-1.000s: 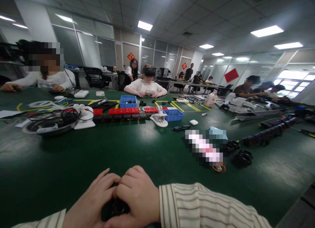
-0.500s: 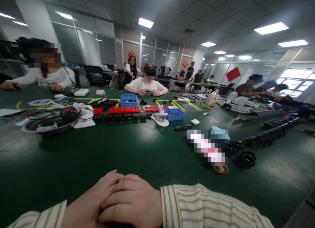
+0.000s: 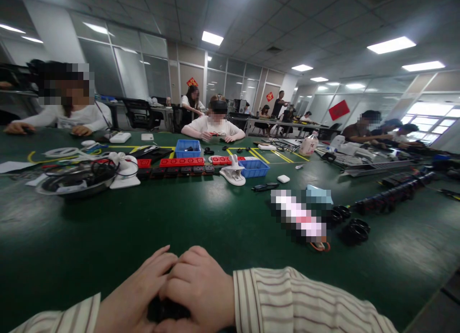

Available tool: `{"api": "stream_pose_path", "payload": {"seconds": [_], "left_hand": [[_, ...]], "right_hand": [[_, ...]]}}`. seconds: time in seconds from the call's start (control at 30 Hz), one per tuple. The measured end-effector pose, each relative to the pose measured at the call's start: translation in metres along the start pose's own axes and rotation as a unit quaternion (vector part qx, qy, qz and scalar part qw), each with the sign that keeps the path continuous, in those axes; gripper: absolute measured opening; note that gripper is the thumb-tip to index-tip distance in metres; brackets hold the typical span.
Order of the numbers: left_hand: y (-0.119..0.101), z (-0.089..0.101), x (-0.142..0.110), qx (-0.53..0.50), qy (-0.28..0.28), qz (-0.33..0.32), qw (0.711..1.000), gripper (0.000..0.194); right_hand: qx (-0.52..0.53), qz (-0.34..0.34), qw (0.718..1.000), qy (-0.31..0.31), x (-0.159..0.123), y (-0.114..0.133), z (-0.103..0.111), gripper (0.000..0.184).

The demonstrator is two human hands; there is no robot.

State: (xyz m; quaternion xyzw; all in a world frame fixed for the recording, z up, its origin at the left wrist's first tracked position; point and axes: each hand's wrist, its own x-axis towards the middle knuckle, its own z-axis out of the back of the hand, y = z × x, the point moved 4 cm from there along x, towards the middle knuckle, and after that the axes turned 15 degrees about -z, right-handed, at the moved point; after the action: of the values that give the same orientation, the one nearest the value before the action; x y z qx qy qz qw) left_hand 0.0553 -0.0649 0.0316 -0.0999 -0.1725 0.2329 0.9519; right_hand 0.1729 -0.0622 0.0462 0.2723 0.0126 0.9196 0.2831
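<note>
Both of my hands rest together at the near edge of the green table (image 3: 223,227). My right hand (image 3: 197,287) lies curled over the fingers of my left hand (image 3: 132,297). Between the palms a small black object (image 3: 167,310) shows only in part, and I cannot make out what it is. Both sets of fingers are closed around it. Striped sleeves cover both of my wrists.
Black rings (image 3: 354,230) lie at the right. A metal bowl with cables (image 3: 77,177), red and black part rows (image 3: 181,162), two blue bins (image 3: 187,147) and a white clip (image 3: 233,172) sit mid-table. Other people work at the far side.
My right hand's fingers lay flatter over the left half a second ago and have curled again, showing the black object. The view shifted slightly.
</note>
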Motion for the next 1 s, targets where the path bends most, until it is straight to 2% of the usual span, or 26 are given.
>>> {"api": "stream_pose_path", "payload": {"seconds": [0.13, 0.27, 0.33, 0.4, 0.5, 0.57, 0.67, 0.73, 0.9, 1.0], "left_hand": [[0.001, 0.000, 0.003, -0.016, 0.038, -0.039, 0.998, 0.070], [-0.003, 0.007, 0.009, -0.025, 0.048, -0.073, 0.996, 0.053], [-0.003, 0.007, 0.008, -0.034, 0.055, -0.080, 0.995, 0.052], [0.001, 0.004, 0.004, -0.052, 0.059, -0.065, 0.995, 0.068], [0.011, -0.002, -0.005, -0.093, 0.055, -0.027, 0.994, 0.101], [0.016, -0.004, -0.009, -0.112, 0.046, -0.011, 0.993, 0.106], [0.015, -0.002, -0.008, -0.104, 0.033, -0.008, 0.994, 0.095], [0.010, 0.001, -0.006, -0.086, 0.024, -0.008, 0.996, 0.084], [0.000, 0.002, 0.000, -0.063, -0.015, -0.002, 0.998, 0.051], [0.000, 0.001, 0.000, -0.068, -0.010, -0.007, 0.998, 0.052]], "right_hand": [[0.038, 0.065, 0.996, 0.036, -0.001, 0.004, 0.005, 0.023], [0.052, 0.129, 0.987, 0.077, -0.003, 0.005, 0.001, 0.021], [0.060, 0.142, 0.985, 0.077, -0.003, 0.005, 0.001, 0.021], [0.071, 0.134, 0.986, 0.069, -0.002, 0.003, 0.003, 0.024], [0.090, 0.078, 0.992, 0.040, -0.001, -0.002, 0.006, 0.039], [0.098, 0.028, 0.995, 0.011, 0.000, -0.007, 0.007, 0.046], [0.078, -0.038, 0.996, -0.009, -0.002, -0.012, 0.002, 0.049], [0.055, -0.054, 0.997, -0.005, -0.002, -0.011, -0.001, 0.050], [0.021, -0.032, 0.999, 0.003, -0.001, -0.001, 0.000, 0.046], [0.024, -0.013, 0.999, 0.024, 0.000, 0.001, 0.002, 0.041]]}}
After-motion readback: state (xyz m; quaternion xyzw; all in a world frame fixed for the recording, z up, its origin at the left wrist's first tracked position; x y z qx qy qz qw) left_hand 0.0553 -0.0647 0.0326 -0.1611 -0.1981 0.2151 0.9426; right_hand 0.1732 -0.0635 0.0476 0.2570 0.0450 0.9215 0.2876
